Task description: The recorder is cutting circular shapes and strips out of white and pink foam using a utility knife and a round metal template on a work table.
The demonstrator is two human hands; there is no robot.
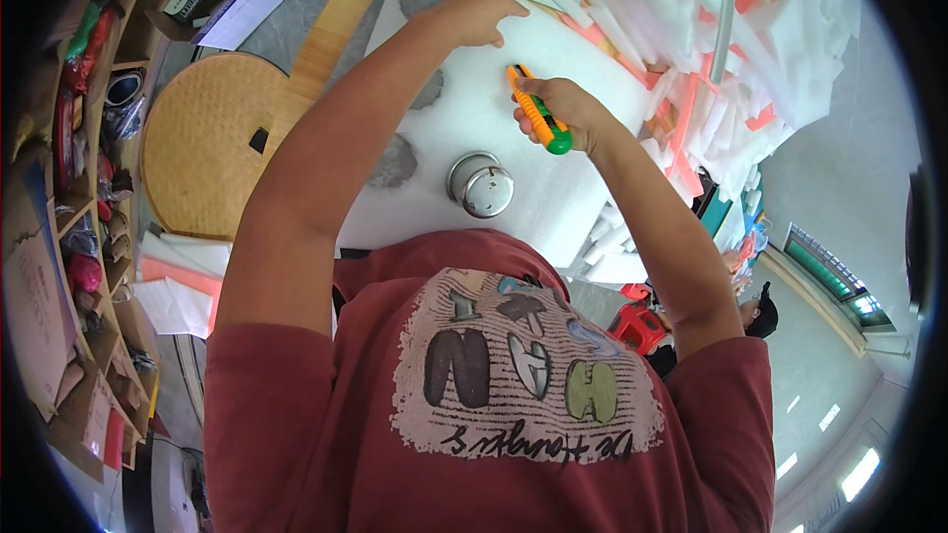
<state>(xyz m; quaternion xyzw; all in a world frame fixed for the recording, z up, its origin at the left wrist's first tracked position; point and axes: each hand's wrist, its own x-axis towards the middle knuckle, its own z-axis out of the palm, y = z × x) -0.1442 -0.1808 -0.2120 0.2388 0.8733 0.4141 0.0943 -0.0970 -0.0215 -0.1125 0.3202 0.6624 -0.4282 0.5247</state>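
The right hand (573, 114) is clamped around an orange and green utility knife (538, 111), its tip on a white foam sheet (553, 188) that lies on the table. The left hand (481, 10) presses flat, fingers curled, on the sheet's far edge. A round metal lid (481, 184) rests on the foam nearer the person, beside cut-out holes (395, 162). Foam offcuts (750, 39) pile up to the right.

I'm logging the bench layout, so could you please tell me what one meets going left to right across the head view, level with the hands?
Round woven tray → left hand → orange-and-green utility knife in the right hand → pile of white and pink foam offcuts.
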